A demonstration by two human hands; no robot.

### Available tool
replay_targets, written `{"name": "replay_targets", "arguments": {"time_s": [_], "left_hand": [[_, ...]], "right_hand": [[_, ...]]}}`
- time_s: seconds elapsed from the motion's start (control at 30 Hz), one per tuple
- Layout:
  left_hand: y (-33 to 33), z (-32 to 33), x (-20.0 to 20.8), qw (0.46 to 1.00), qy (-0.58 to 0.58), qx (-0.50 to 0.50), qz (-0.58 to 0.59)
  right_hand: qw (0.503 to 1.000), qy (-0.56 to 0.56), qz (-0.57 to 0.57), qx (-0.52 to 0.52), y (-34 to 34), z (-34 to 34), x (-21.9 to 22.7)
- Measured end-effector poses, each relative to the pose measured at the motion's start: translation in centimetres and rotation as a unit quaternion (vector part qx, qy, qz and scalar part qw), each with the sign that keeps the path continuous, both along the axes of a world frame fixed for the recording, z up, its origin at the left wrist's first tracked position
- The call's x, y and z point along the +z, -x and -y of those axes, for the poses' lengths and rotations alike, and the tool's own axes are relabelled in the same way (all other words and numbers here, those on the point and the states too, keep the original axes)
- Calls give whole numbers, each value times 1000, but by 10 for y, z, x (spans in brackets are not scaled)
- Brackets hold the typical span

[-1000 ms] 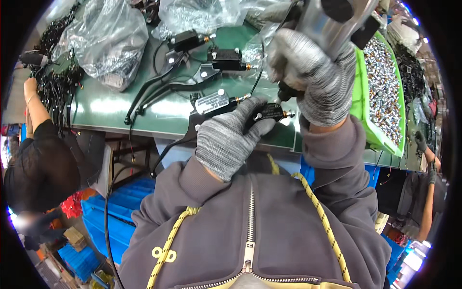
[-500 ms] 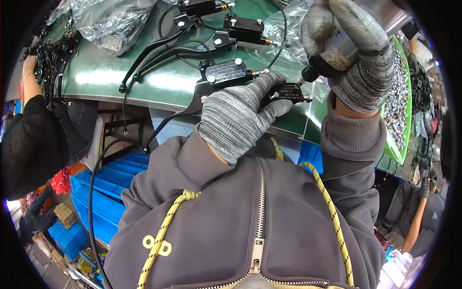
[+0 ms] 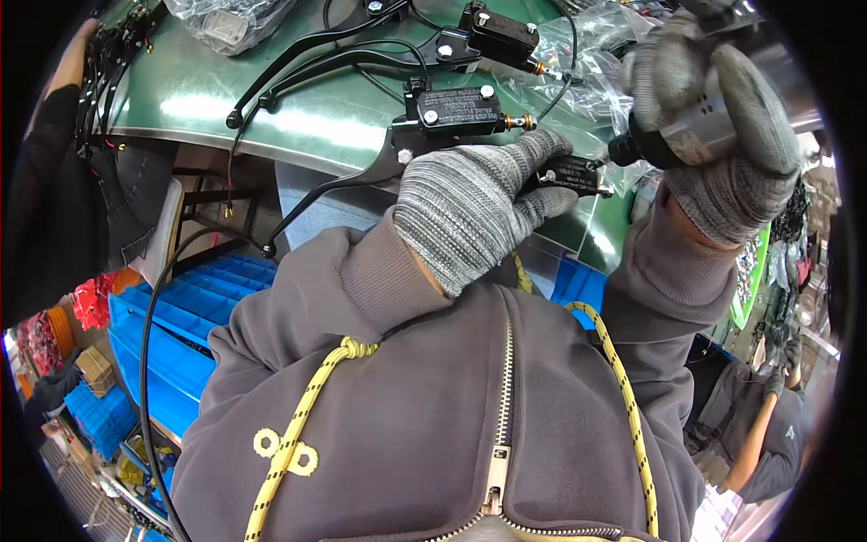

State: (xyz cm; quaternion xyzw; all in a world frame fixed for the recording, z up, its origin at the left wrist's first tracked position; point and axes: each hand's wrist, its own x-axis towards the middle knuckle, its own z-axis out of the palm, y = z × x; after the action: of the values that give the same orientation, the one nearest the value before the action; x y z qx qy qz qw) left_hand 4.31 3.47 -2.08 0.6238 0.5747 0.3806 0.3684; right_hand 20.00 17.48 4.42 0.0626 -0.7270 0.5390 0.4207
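Note:
My left hand (image 3: 474,212), in a grey knitted glove, pinches a small black brake master cylinder (image 3: 573,172) between thumb and fingers at the bench's near edge. In my gloved right hand (image 3: 754,113) is a grey power screwdriver (image 3: 700,135) with a black nose (image 3: 625,149). Its nose points left and sits close to the screw end of the held cylinder; whether the bit touches the screw I cannot tell. Just left of the held piece lies a black brake lever assembly (image 3: 456,110) with its long lever reaching over the bench edge.
Further black lever assemblies (image 3: 501,38) with cables lie behind on the green bench (image 3: 194,107). Clear plastic bags (image 3: 591,59) are beside them. A green tray (image 3: 748,280) of small parts stands at right. Blue crates (image 3: 163,352) sit below left. Other people work at both sides.
The view has shifted, with the bench things now higher and further right. My right hand and the screwdriver have moved right, its nose a little further from the held cylinder. Both grips stay.

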Motion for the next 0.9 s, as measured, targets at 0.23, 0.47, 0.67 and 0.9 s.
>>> {"name": "replay_targets", "arguments": {"time_s": [0.23,0.47,0.67,0.9], "left_hand": [[-5,-5,2,999,2,-27,-37],[-9,-5,5,999,22,-47,-14],[-14,-7,-3,997,-12,-50,-56],[-13,-2,-7,997,-65,-30,-42]], "right_hand": [[880,-206,109,-413,-45,-1,-4],[982,188,26,-13,-25,5,34],[963,247,104,34,-39,-7,58],[968,235,75,-47,-51,-7,51]]}}
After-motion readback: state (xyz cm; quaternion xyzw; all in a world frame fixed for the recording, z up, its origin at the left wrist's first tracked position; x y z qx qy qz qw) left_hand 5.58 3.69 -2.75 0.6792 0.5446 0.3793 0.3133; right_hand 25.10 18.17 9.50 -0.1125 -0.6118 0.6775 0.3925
